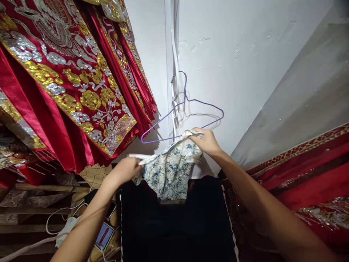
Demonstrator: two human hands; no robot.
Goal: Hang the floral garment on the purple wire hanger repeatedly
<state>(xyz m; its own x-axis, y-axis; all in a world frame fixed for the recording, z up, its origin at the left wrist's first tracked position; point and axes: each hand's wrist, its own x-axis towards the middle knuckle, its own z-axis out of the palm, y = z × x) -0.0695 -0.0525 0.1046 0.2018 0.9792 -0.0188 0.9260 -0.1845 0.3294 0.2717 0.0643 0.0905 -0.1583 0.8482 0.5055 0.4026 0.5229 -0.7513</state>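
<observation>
your left hand (125, 170), blurred, looks closed on the left end of the printed cloth (171, 169), by a white strip (139, 156); your right hand (206, 142) pinches its top edge. the cloth hangs between them, bunched and slanting down to the left. level both grips and draw the edge gently taut so the folds drop out, minding the purple hanger (185, 97) just beyond, lest the fabric snag.

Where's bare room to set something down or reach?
The black surface below the floral garment looks bare, though firmness is unclear. There's likely passing room before the white wall, right of the purple hanger. Crowded: the left side, with the red embroidered costume and phone.
</observation>
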